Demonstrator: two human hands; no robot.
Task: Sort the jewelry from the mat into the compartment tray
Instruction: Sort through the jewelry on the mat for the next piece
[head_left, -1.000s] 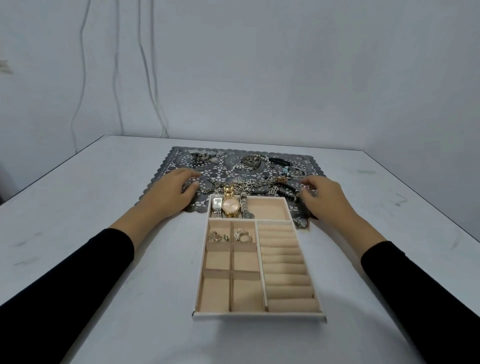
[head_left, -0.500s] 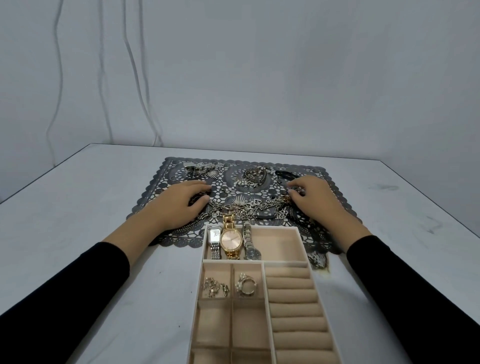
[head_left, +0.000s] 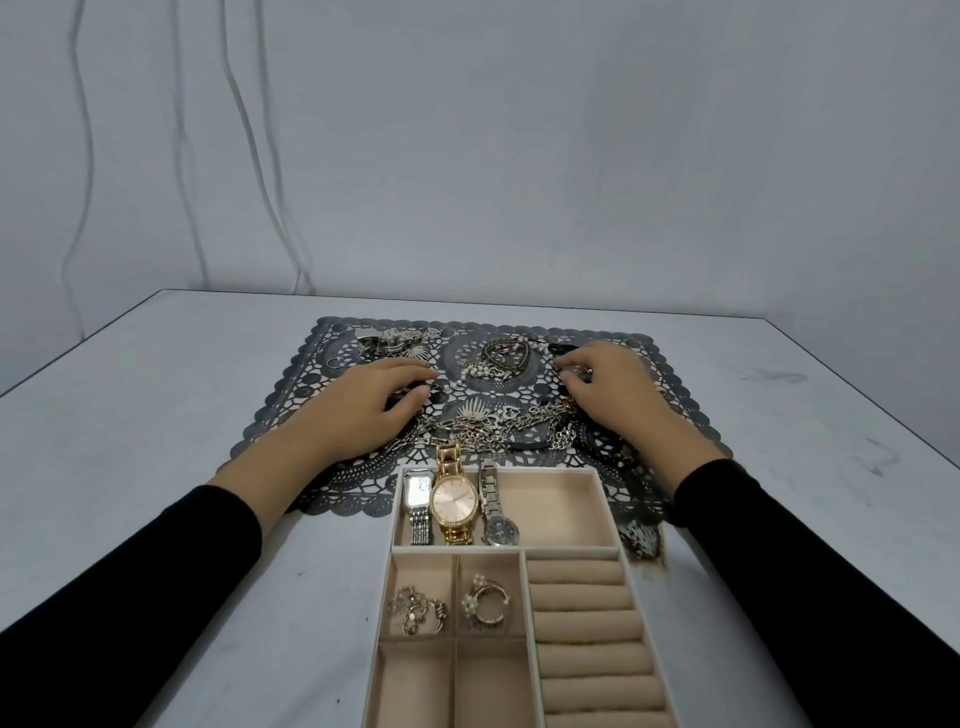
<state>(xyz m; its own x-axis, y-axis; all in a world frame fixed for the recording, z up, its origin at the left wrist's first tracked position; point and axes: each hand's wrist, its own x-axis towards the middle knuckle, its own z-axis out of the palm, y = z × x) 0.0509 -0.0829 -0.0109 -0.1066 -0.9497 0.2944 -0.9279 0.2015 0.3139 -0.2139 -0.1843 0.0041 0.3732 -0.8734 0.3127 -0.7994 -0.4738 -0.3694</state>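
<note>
A dark grey lace mat (head_left: 291, 410) lies on the white table, strewn with chains (head_left: 498, 426), a pearl-and-bangle heap (head_left: 501, 358) and silver pieces (head_left: 389, 340). In front of it sits the beige compartment tray (head_left: 605, 499). Three watches (head_left: 454, 506) fill its far compartment, and rings (head_left: 415, 613) and a pearl ring (head_left: 485, 603) occupy two small cells. My left hand (head_left: 363, 410) rests palm down on the mat, fingers straight and touching jewelry. My right hand (head_left: 608, 384) has its fingertips curled round a small shiny piece (head_left: 579, 371) at the mat's far right.
Padded ring rolls (head_left: 587, 623) run down the tray's right side. Two small cells (head_left: 415, 686) near me hold nothing. A loose piece (head_left: 641, 540) lies beside the tray's right wall. The table's far edge meets a grey wall with hanging cables (head_left: 249, 156).
Both hands have slid away from the tray toward the far part of the mat, the right one furthest, to the far-right pieces. The view has moved closer, cutting off the tray's near end.
</note>
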